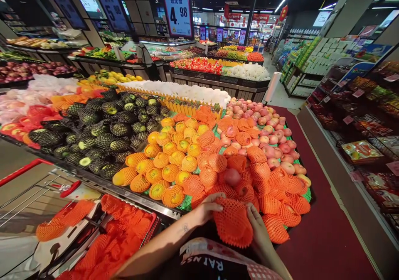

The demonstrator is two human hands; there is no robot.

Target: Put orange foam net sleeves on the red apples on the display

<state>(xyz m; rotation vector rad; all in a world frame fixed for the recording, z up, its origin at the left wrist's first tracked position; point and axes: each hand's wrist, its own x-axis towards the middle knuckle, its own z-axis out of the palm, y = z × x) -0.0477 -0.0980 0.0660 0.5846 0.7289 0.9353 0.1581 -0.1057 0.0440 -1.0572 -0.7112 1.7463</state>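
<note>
Between my two hands is an orange foam net sleeve (233, 224), held up at the near edge of the fruit display. My left hand (208, 208) pinches its upper left side with thumb and fingers. On the other side, my right hand (256, 218) grips the right edge. Whether a fruit is inside the sleeve I cannot tell. Just beyond lie apples in orange net sleeves (260, 174), with one apple (232, 177) partly bare among them. Bare red apples (272, 147) are heaped farther back on the right.
Orange citrus fruits (170, 172) in nets lie left of the apples, then dark fruits in black nets (109, 130). A shopping cart at lower left holds a heap of loose orange sleeves (115, 238). Snack shelves (361, 134) line the right side. A plastic bag roll (273, 87) stands behind.
</note>
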